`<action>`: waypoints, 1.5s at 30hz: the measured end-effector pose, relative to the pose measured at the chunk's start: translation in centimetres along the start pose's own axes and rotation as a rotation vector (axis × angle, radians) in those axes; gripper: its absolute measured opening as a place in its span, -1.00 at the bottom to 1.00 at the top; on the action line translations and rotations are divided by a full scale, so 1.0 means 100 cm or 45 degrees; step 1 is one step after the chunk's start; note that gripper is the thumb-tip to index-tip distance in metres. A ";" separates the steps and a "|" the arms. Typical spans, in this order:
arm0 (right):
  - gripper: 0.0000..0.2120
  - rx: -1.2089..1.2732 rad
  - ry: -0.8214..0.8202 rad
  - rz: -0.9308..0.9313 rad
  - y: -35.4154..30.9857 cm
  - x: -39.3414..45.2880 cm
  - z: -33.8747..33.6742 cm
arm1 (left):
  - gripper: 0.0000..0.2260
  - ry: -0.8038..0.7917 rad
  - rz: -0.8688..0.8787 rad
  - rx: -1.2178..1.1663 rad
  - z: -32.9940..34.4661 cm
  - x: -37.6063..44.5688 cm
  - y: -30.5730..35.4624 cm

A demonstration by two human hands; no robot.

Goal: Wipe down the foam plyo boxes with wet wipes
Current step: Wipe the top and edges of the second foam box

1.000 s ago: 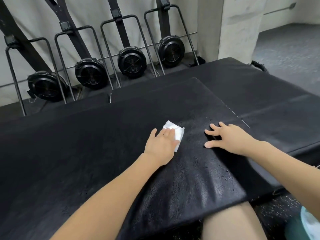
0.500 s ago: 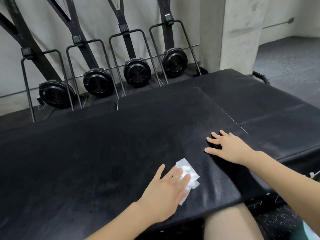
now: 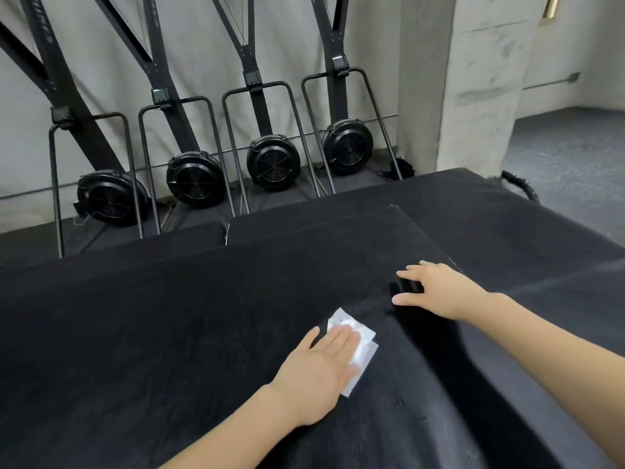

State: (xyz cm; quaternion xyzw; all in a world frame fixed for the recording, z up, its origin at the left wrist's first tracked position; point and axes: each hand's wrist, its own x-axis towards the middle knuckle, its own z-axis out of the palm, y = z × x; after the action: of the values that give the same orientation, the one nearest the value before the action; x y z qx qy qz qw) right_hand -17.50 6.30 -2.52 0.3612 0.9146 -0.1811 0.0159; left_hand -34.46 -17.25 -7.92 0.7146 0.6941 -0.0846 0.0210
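The wet wipe (image 3: 355,346), white and folded, lies flat on the top of the black foam plyo box (image 3: 189,333), toward that box's right side and closer to its near edge than its far one. The left hand (image 3: 321,370) lies palm down over the wipe's left part, fingers straight and together, pressing it to the surface rather than grasping it; the wipe's far corner and right edge stick out past the fingertips. The bare forearm runs back from the wipe toward the lower left.

Beyond and to the right of the wipe, the right hand (image 3: 436,292) rests flat on the same box top near its right edge, fingers spread and relaxed, gripping nothing; its thumb points toward the wipe but stays apart from it.

Right of the wipe's box, a second black foam box (image 3: 527,238) sits with its top lower. Behind both, four black fan-wheel exercise machines (image 3: 270,164) stand in a row against a pale wall, with a concrete pillar (image 3: 473,79) at the right end of the row.
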 end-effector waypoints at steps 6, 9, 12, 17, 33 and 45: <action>-0.11 -0.128 -0.163 -0.051 -0.005 0.057 -0.001 | -0.50 -0.170 -0.182 0.048 -0.017 0.067 -0.049; -0.11 -0.223 -0.223 -0.040 -0.005 0.069 0.003 | -0.51 -0.195 -0.232 0.004 -0.023 0.095 -0.072; -0.10 -0.316 -0.223 -0.037 -0.005 0.073 0.005 | -0.51 -0.178 -0.299 -0.022 -0.029 0.120 -0.094; -0.11 -0.344 -0.264 -0.016 -0.008 0.076 0.004 | -0.47 -0.151 -0.463 -0.208 -0.032 0.164 -0.144; -0.10 -0.370 -0.308 0.024 -0.010 0.081 0.006 | -0.51 -0.003 -0.132 -0.194 -0.015 0.077 -0.137; -0.06 -0.286 -0.286 0.022 -0.005 0.085 0.010 | -0.55 -0.041 -0.590 -0.195 -0.001 0.101 -0.225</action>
State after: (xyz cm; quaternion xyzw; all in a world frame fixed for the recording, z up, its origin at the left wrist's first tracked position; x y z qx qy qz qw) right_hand -24.23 11.17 -4.68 0.3426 0.9184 -0.1166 0.1598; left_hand -56.61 -6.43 -7.33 0.5310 0.8435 -0.0456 0.0664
